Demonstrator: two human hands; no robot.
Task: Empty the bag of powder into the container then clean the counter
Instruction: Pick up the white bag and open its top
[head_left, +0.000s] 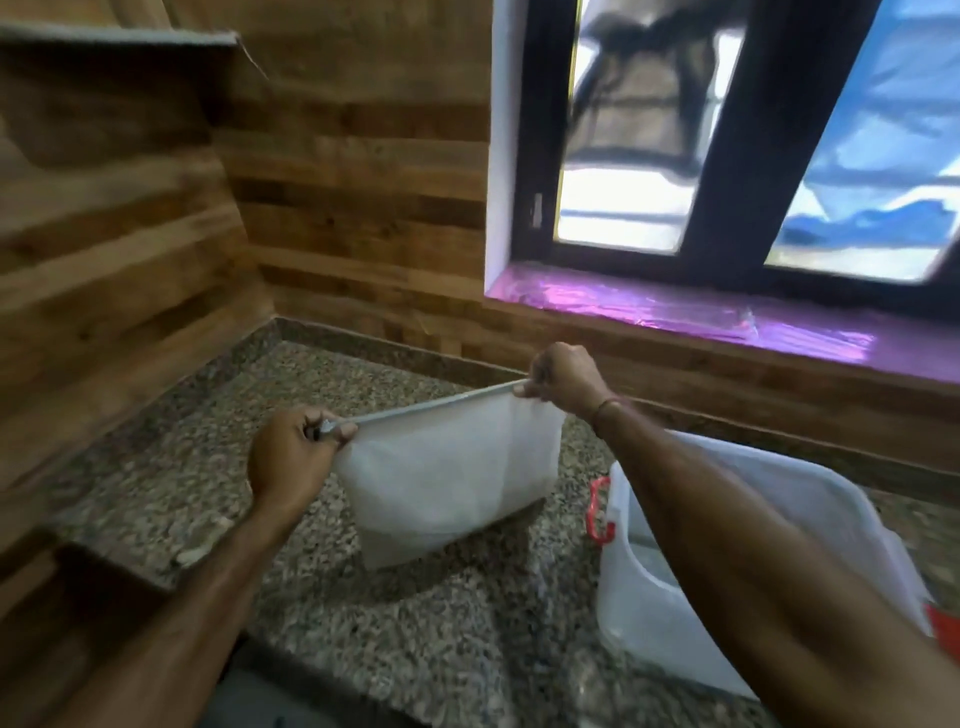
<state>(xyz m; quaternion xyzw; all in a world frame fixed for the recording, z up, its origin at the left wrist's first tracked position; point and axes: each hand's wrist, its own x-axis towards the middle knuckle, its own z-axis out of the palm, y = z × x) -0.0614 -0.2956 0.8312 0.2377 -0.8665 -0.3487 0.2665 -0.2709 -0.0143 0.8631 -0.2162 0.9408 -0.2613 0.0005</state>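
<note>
The white bag hangs just above the speckled tabletop, its sealed top edge pulled taut, probably to open it. The left hand pinches one corner, the right hand the other. The translucent container waits open just beside it, ready for pouring.

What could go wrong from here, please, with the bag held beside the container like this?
1. The bag hangs over the counter, left of the container; opened here, powder would likely spill on the counter.
2. The left hand and right hand pinch only its top corners, so a slip could drop it.
3. The right forearm crosses above the container and might knock it.
</note>
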